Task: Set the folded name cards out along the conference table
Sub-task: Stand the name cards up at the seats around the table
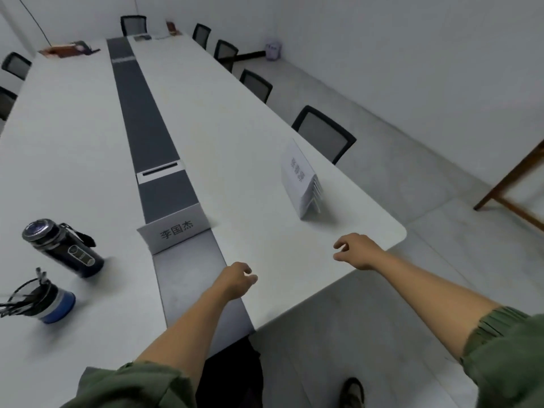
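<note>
One folded white name card [176, 231] with black characters stands upright on the dark centre strip of the long white conference table [241, 134], near its front end. A stack of several nested folded name cards [300, 181] stands near the table's right edge. My left hand [235, 279] hovers over the table's front edge beside the strip, fingers loosely curled, holding nothing. My right hand [354, 248] is over the front right corner, below the stack, fingers apart and empty.
A dark water bottle [63, 248] and a blue-based cup of black cables [48, 301] stand at the front left. Black mesh chairs [323, 132] line the right side, others the left and far end. Books or papers lie at the far end. A wooden frame [515, 189] stands at right.
</note>
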`<state>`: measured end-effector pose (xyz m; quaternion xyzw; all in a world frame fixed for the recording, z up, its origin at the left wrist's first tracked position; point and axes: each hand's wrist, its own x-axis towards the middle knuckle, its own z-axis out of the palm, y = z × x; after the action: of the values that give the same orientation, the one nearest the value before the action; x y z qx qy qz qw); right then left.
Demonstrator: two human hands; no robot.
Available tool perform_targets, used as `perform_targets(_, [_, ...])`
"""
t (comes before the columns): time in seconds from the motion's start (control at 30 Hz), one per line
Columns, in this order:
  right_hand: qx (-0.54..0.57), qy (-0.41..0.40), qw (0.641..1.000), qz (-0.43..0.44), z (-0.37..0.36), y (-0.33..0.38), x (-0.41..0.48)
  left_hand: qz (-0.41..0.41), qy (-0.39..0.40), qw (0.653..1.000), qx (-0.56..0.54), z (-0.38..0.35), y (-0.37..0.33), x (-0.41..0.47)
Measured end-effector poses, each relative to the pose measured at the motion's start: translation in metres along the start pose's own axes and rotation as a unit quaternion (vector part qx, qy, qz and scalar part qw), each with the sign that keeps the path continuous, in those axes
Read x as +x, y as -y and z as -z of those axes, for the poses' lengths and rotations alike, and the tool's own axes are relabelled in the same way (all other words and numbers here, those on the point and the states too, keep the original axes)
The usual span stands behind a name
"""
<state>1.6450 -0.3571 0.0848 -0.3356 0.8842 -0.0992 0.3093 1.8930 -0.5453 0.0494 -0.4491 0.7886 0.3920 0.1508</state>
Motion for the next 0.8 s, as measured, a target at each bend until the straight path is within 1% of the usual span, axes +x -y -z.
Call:
perform_targets(0.13, [0.023, 0.001, 1.0, 0.003, 0.032, -0.04, 0.028, 0.005, -0.025, 0.999, -0.047, 0.001, -0.053, 0.02])
perform_targets(0.17, [0.026, 0.003, 1.0, 0.003, 0.055, -0.062, 0.043, 0.006, -0.04, 0.997, -0.062, -0.005, -0.085, 0.035])
perform_targets(0.33, [0.02, 0.003, 0.999, 0.03, 0.085, -0.089, 0.076, 0.003, -0.078, 0.99, -0.118, -0.009, -0.134, 0.057])
perform_targets(0.4, [0.016, 0.009, 0.999, 0.032, 0.099, -0.104, 0.089, 0.007, -0.081, 0.987, -0.137, -0.016, -0.157, 0.064])
perform_targets(0.5, [0.018, 0.012, 0.999, 0.03, 0.114, -0.114, 0.109, 0.013, -0.088, 0.98, -0.178, -0.013, -0.182, 0.078])
perform_targets(0.67, [0.022, 0.015, 0.999, 0.039, 0.125, -0.114, 0.147, 0.019, -0.12, 0.96, -0.251, 0.015, -0.213, 0.122])
perform_targets(0.8, [0.021, 0.017, 0.999, 0.027, 0.131, -0.109, 0.181, 0.016, -0.114, 0.958, -0.264, 0.035, -0.238, 0.172])
